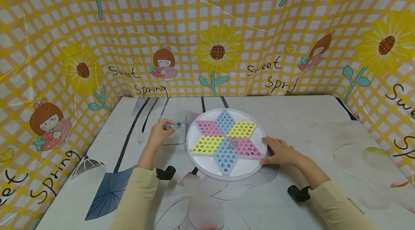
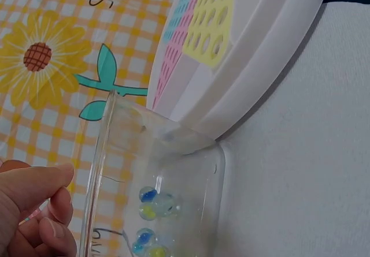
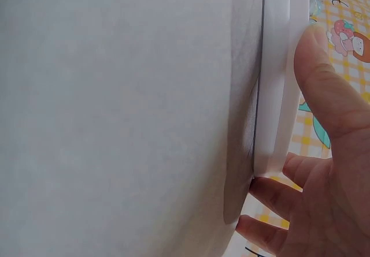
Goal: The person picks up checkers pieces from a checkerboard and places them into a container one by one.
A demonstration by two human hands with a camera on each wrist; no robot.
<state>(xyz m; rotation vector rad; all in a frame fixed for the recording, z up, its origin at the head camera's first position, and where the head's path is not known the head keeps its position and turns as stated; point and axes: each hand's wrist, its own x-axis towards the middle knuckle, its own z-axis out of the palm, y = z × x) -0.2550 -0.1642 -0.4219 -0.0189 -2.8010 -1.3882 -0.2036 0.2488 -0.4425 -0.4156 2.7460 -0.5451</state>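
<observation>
We see a round white game board (image 1: 227, 172) lying flat at the middle of the bench (image 1: 324, 122), its star made of pink, yellow and blue perforated diamonds, with a few marbles (image 1: 234, 142) sitting near its centre. Just left of it, touching its rim, stands a clear square dish (image 2: 191, 153) with more marbles (image 2: 157, 204) inside. A flowered checked cloth (image 1: 207, 24) walls in the far side and both flanks. Our left hand (image 1: 159, 133) hovers over the dish, its fingers (image 1: 166, 124) pinching a marble (image 1: 177, 125). Our right hand (image 1: 280, 151) rests on the board's right edge, thumb on top of the rim and fingers (image 3: 277, 190) tucked under it.
</observation>
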